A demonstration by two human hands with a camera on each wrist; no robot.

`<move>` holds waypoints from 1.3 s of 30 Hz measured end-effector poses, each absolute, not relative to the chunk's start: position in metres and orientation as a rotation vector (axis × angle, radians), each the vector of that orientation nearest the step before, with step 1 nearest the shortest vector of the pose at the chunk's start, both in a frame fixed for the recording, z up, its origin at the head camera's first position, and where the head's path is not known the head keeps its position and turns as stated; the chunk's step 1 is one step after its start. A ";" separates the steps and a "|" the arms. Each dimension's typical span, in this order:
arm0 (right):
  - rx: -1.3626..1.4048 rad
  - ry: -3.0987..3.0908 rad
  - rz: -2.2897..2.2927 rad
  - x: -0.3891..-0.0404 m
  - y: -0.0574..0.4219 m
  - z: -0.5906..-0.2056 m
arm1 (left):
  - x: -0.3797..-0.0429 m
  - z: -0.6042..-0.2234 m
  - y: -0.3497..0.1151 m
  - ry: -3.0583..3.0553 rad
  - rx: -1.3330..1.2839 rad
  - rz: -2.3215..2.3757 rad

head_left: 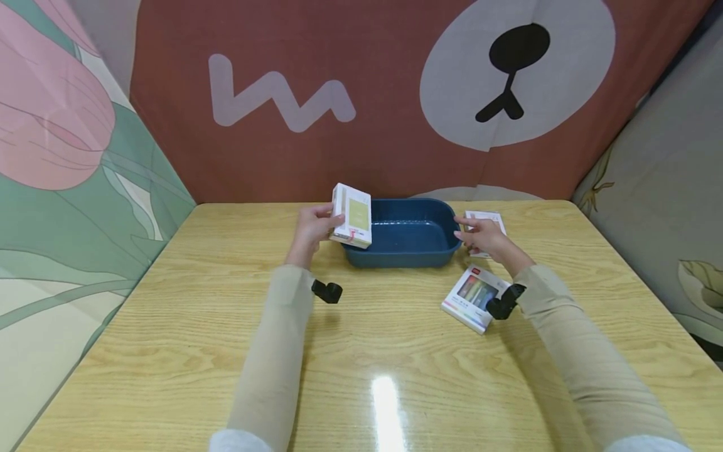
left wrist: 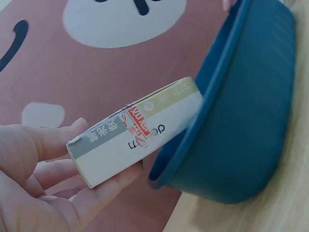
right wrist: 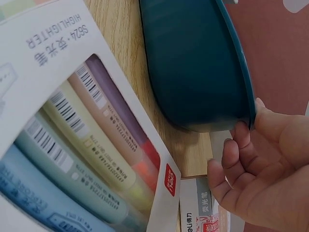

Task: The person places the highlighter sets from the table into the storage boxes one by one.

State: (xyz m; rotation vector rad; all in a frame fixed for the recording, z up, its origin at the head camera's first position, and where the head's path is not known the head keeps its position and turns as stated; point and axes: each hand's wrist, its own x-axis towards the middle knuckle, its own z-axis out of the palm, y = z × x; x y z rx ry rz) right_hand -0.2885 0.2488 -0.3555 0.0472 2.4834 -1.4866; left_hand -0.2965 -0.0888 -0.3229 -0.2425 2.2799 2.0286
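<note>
I see a blue tub, white box with yellow-green patch, streaky tan counter and, at twelve o'clock, red-brown cloth.

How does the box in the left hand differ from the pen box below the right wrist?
The held box is raised and tilted; the pen box lies flat on the table. The held box shows a yellow-green panel; the pen box shows several coloured pens. Both are mostly white rectangular boxes.

Three white boxes, one blue tub, two sleeves, one table.
</note>
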 end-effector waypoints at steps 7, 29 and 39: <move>0.050 2.492 -1.484 -0.290 0.249 -0.356 | -0.300 -0.327 -0.077 2.410 -0.235 1.924; 0.044 2.464 -1.518 -0.289 0.250 -0.358 | -0.302 -0.334 -0.049 3.030 0.017 1.217; 0.035 2.484 -1.488 -0.290 0.250 -0.358 | -0.300 -0.336 -0.044 3.074 0.078 1.145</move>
